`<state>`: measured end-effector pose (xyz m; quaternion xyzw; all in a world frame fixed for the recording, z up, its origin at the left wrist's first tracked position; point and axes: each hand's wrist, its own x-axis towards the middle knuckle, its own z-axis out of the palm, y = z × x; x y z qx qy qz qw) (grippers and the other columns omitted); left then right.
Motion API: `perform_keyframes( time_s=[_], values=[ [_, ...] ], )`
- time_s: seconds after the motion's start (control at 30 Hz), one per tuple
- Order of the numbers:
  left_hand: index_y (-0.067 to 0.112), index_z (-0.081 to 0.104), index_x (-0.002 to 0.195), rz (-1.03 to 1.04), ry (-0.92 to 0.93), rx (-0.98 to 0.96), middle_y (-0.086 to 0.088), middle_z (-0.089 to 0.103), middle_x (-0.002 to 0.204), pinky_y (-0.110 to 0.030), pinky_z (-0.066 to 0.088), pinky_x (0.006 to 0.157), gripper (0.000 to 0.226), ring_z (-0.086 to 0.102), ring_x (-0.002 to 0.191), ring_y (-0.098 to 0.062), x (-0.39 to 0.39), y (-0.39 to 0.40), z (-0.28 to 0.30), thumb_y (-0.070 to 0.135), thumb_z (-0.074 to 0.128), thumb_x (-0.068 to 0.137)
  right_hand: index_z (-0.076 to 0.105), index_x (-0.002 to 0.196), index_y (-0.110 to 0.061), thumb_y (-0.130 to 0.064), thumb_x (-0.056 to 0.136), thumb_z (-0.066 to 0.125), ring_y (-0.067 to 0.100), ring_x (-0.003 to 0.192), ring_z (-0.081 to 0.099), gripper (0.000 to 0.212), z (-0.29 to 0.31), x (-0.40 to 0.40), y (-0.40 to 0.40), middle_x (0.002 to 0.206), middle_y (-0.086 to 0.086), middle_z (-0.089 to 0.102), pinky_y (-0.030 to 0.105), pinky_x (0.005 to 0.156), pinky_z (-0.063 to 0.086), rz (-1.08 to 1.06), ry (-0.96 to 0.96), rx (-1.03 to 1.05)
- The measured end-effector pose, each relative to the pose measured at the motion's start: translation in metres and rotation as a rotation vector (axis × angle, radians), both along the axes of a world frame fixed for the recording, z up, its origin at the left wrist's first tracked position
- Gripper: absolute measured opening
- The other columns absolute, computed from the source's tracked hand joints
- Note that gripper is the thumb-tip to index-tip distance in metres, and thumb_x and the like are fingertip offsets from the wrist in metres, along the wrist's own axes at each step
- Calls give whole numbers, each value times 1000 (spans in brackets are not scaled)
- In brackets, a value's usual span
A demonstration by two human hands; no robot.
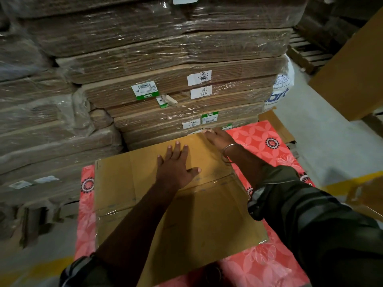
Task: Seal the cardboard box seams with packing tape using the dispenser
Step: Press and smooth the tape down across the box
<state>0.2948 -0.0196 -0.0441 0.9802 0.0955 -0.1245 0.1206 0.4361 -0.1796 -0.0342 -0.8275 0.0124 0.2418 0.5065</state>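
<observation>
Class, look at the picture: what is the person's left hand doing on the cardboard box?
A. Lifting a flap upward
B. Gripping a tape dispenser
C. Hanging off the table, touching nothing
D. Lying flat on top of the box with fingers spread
D: the left hand lies palm down with straight, spread fingers on the top of the cardboard box, holding nothing; no tape dispenser is in view.

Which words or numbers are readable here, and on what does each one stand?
"18" over a blurred number: upper white slip on the wrapped cardboard stack.
"18" likewise: lower white slip.
"...art", cut off: white bag.
Green-edged barcode labels: too small.
Cardboard box: no print seen.
</observation>
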Motion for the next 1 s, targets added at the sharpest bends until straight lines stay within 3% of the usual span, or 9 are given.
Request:
perform_keyframes(
  time_s=[0.13,0.2,0.3,0.43,0.63,0.73,0.83,0.93,1.0],
  values=[
    [30,0,166,-3,-2,-10,0,-13,174,-62,4,126,98,-8,161,-29,0,0,0,79,40,91,40,148,-14,-56,86,63,24,132,48,78,8,-4,7,147,5,48,29,99,36,4,59,0],
    [30,0,166,-6,-10,-15,0,-13,174,-62,4,126,98,-8,161,-29,0,1,-1,80,40,91,46,144,-10,-61,86,60,26,133,48,78,6,1,5,148,7,49,30,100,34,30,76,-4],
    [29,-1,166,-14,-16,-18,-1,-13,174,-63,5,126,98,-8,161,-30,-1,1,-2,79,39,92,45,146,-14,-82,73,53,27,138,45,101,3,12,2,154,9,43,40,113,34,27,52,-64],
    [30,-1,166,-15,-22,-20,0,-13,174,-62,4,126,97,-8,161,-29,0,3,-3,79,39,92,30,154,-16,-63,90,51,25,147,30,82,11,7,15,162,7,29,36,115,25,19,-98,-25],
    [30,0,166,-12,-34,-17,1,-12,174,-62,5,125,98,-7,161,-29,-1,2,-5,79,40,91,42,145,-8,-63,90,49,29,141,37,79,-5,2,26,154,14,37,39,115,30,233,-217,-272],
    [30,0,166,-9,-32,-23,0,-12,174,-62,4,126,98,-7,161,-29,0,2,-5,79,41,91,60,125,-13,-76,87,41,25,126,50,76,1,14,25,135,12,55,34,105,35,219,-147,-202],
    [30,-1,166,-9,-36,-19,0,-13,174,-62,4,126,98,-8,161,-29,-1,2,-7,79,39,91,55,138,-10,-59,98,36,26,135,47,66,3,26,15,147,13,50,38,115,31,117,11,-47],
    [30,-1,166,-9,-43,-10,0,-12,174,-62,5,126,98,-7,161,-29,0,3,-7,79,39,91,59,131,-15,-64,96,36,21,124,52,65,2,21,-3,133,6,58,44,115,34,109,36,-4],
    [30,0,166,-8,-46,-6,0,-10,174,-62,6,126,98,-6,161,-29,1,3,-8,79,40,91,58,131,-19,-61,97,37,17,119,50,58,7,4,-21,125,0,55,37,114,32,48,-57,16]
  ],
)
